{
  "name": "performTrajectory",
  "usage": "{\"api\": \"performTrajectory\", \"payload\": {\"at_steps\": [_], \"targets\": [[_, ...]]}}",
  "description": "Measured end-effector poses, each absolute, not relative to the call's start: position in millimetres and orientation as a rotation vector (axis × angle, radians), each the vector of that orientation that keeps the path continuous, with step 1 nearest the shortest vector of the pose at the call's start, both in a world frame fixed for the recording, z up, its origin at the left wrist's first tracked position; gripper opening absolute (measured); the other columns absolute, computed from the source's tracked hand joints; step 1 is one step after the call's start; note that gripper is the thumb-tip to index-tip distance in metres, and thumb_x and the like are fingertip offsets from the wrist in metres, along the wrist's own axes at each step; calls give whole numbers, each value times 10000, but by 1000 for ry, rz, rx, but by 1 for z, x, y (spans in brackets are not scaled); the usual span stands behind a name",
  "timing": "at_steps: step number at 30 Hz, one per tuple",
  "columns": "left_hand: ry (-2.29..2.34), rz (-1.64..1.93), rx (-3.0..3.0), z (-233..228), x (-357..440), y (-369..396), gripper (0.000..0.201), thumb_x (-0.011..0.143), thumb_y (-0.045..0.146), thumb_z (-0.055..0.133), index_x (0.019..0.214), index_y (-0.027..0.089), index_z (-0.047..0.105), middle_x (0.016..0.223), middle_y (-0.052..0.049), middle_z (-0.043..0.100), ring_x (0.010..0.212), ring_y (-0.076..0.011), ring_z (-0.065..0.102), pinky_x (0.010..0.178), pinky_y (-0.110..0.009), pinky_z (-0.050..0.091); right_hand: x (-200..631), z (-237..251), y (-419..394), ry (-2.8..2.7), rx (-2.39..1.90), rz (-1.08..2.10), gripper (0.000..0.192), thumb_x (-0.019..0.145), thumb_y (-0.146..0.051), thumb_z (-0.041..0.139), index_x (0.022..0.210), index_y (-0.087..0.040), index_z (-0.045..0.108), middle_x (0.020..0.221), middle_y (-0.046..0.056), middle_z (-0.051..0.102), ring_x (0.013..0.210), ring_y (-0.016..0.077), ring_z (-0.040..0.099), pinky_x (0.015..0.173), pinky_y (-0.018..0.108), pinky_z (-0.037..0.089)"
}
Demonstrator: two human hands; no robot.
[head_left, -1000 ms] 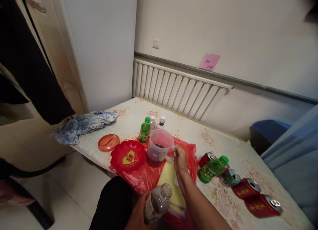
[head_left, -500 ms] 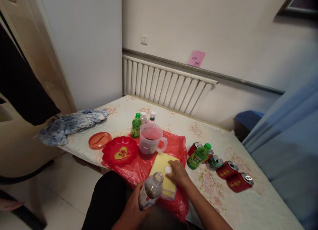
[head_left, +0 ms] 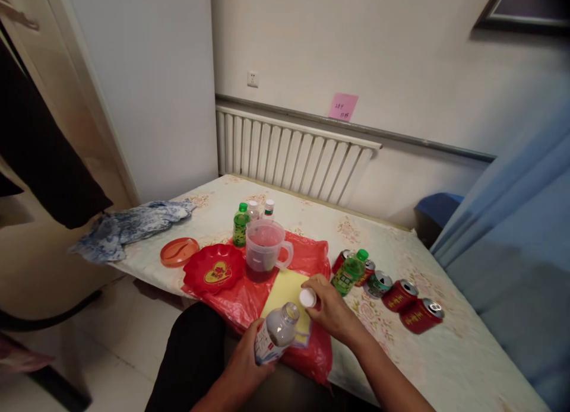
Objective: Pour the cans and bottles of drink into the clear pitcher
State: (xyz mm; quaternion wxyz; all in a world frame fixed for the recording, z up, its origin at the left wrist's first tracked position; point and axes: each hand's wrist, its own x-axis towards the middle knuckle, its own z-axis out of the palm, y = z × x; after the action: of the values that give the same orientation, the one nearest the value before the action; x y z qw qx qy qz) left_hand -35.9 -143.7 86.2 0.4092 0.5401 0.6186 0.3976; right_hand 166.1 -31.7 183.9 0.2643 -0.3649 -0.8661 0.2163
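Observation:
My left hand (head_left: 249, 358) is wrapped round a clear plastic bottle (head_left: 280, 329) with a printed label; its mouth is uncapped and it leans to the right. Between the fingers of my right hand (head_left: 327, 305) is a white bottle cap (head_left: 307, 297), close beside the bottle's mouth but apart from it. Under both hands lies a yellow sheet or booklet (head_left: 285, 284) on a red plastic bag (head_left: 307, 252). Just beyond stands a clear measuring jug (head_left: 265, 246) with dark liquid inside, its handle turned right.
A red scalloped plate (head_left: 196, 275) and an orange lid (head_left: 179, 252) lie left of the jug. Behind it stand a green-capped bottle (head_left: 241, 225) and two white-capped bottles. On the right are another green bottle (head_left: 350, 273) and several drink cans (head_left: 421, 316). A patterned cloth (head_left: 133, 228) hangs over the left edge.
My right hand has lifted the white cap off the yellow sheet and brought it near the bottle's mouth. The bottle in my left hand has shifted slightly right.

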Motion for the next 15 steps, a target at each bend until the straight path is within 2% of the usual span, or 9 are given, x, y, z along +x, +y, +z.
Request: {"api": "performTrajectory", "payload": {"at_steps": [3, 6, 11, 15], "targets": [[1554, 959, 1402, 88, -28, -142, 767, 542, 122, 620, 1288, 170, 447, 1291, -94, 585, 1196, -284, 524, 1022, -358, 418, 175, 220, -57, -2463, -952, 556, 405, 738, -14, 523, 1085, -215, 576, 1023, 45, 544, 915, 180, 552, 828, 306, 446], [1531, 954, 1449, 90, -23, -143, 737, 558, 128, 620, 1277, 179, 466, 1272, -92, 594, 1202, -292, 514, 1025, -377, 410, 180, 235, -72, -2555, -965, 514, 422, 762, -3, 509, 1122, -215, 575, 1047, 56, 561, 937, 188, 557, 828, 306, 446], [1489, 941, 1512, 99, -19, -146, 695, 573, 129, 618, 1253, 205, 495, 1245, -76, 606, 1174, -289, 528, 1006, -386, 423, 189, 243, -82, -2622, -930, 497, 367, 815, -60, 554, 1147, -216, 561, 1040, 49, 609, 959, 196, 566, 839, 301, 441], [1490, 933, 1526, 101, -16, -147, 720, 570, 120, 618, 1270, 183, 461, 1269, -104, 579, 1174, -292, 529, 1021, -398, 404, 199, 250, -84, -2590, -1035, 384, 260, 852, -97, 545, 1087, -206, 554, 1004, 51, 614, 918, 196, 567, 793, 300, 437]]}}
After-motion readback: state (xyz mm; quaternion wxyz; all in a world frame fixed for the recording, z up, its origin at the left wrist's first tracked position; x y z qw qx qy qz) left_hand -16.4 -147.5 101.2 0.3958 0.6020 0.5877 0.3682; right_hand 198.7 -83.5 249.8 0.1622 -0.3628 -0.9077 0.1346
